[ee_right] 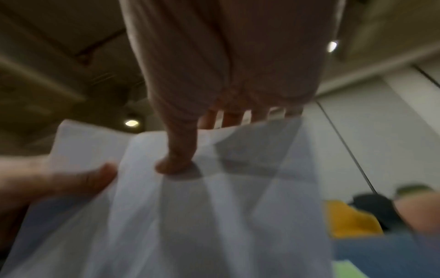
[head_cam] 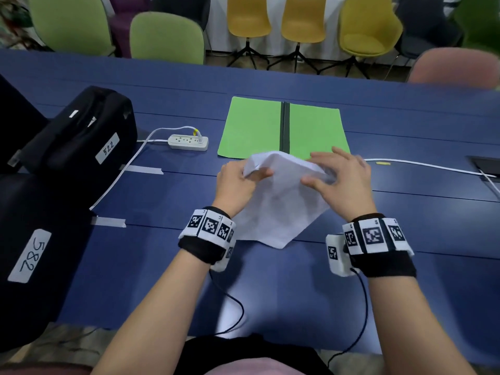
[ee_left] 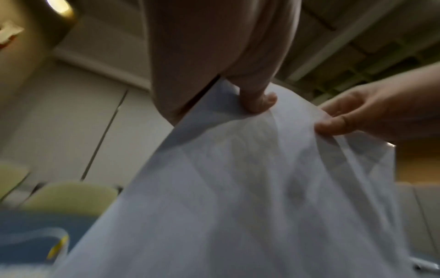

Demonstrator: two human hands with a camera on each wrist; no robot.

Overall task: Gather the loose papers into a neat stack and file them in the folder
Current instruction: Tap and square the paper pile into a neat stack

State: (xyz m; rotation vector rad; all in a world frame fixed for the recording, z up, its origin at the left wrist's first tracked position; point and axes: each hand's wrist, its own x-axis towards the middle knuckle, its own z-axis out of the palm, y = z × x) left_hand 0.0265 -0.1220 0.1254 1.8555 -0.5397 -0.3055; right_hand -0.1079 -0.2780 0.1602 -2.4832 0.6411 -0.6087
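squaring the papers just in front of the open green folder: left hand and right hand each pinch a top corner. next, probably tap edges flush, then lay them inside.

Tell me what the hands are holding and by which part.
Both hold the papers by their far top edge: the left hand pinches the left corner, the right hand grips the right side.
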